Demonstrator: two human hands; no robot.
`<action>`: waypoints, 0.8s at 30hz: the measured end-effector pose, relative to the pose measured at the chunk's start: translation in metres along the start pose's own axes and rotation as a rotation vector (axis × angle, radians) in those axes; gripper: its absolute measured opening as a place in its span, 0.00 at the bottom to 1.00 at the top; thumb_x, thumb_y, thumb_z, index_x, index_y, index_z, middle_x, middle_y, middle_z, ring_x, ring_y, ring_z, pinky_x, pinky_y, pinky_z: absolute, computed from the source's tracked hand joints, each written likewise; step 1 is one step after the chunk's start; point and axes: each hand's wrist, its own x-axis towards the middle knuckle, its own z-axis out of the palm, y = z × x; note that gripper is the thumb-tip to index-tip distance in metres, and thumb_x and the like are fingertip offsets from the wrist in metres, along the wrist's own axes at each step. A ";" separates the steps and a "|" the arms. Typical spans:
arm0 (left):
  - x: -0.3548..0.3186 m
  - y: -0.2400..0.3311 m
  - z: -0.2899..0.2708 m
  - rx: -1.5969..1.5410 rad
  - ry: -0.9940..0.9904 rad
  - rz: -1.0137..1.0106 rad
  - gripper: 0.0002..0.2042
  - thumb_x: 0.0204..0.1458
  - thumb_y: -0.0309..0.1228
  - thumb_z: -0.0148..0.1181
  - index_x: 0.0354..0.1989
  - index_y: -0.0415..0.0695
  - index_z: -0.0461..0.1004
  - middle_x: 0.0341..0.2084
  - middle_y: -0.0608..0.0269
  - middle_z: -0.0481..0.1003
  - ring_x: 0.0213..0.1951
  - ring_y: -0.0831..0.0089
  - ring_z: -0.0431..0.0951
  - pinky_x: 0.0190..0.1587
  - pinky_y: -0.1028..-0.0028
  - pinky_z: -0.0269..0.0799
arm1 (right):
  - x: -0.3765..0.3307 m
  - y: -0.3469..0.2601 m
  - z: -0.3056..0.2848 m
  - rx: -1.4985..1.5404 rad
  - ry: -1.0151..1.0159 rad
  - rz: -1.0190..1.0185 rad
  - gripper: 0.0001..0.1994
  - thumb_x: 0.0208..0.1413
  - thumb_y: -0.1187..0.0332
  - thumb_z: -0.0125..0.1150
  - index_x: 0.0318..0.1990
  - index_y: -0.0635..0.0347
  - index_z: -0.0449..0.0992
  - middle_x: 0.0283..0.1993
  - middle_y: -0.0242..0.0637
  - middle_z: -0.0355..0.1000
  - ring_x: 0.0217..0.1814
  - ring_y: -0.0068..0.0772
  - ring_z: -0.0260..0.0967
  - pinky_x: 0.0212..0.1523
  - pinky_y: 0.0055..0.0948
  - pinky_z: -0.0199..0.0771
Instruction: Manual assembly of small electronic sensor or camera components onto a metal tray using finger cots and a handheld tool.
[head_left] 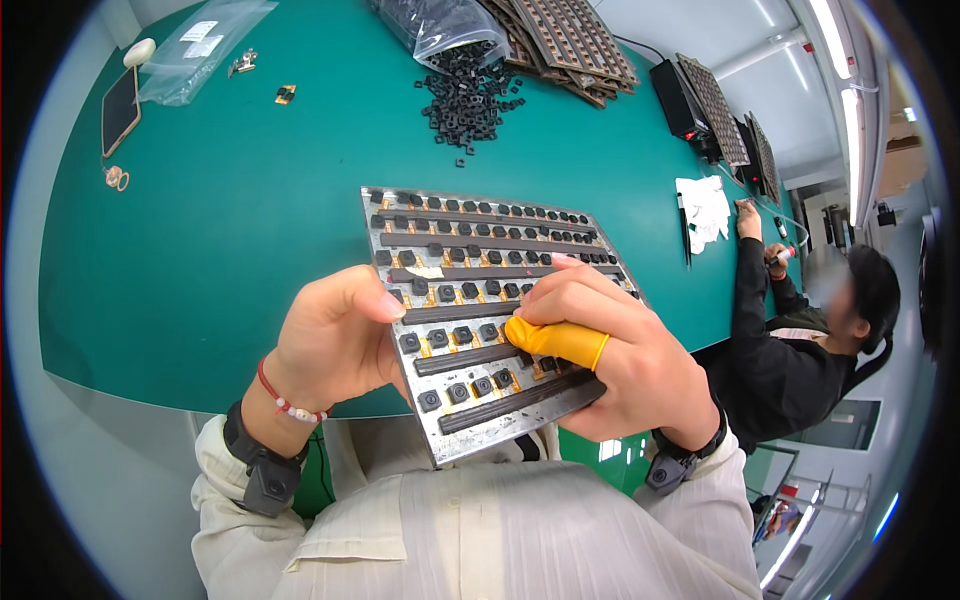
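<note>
A tilted metal plate [455,447] is held up in front of my chest, over the table's near edge. Rows of small square black parts [462,335] sit on it over gold-coloured pieces, with dark strips running between the rows. My left hand [340,325] grips the plate's left edge, thumb on top and the other fingers hidden beneath. At the plate's right side, my right hand [610,345] bends over the lower rows. A yellow finger cot [560,342] covers one of its digits, whose tip rests at the black parts. Whether a part is pinched there is hidden.
On the green table [250,220], loose black parts [465,105] spill from a clear bag [425,25]. Stacked plates [570,45] lie behind. A phone [121,112] and plastic bag [205,50] are far left. At right, a co-worker [800,350] sits near white tissue [705,208] and tweezers [685,230].
</note>
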 end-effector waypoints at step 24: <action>0.002 0.001 -0.002 -0.060 -0.027 0.006 0.29 0.50 0.26 0.45 0.63 0.25 0.54 0.57 0.35 0.66 0.50 0.41 0.77 0.40 0.48 0.84 | 0.014 -0.013 0.000 -0.095 -0.044 -0.074 0.33 0.28 0.73 0.71 0.52 0.62 0.76 0.55 0.42 0.69 0.57 0.45 0.69 0.66 0.61 0.56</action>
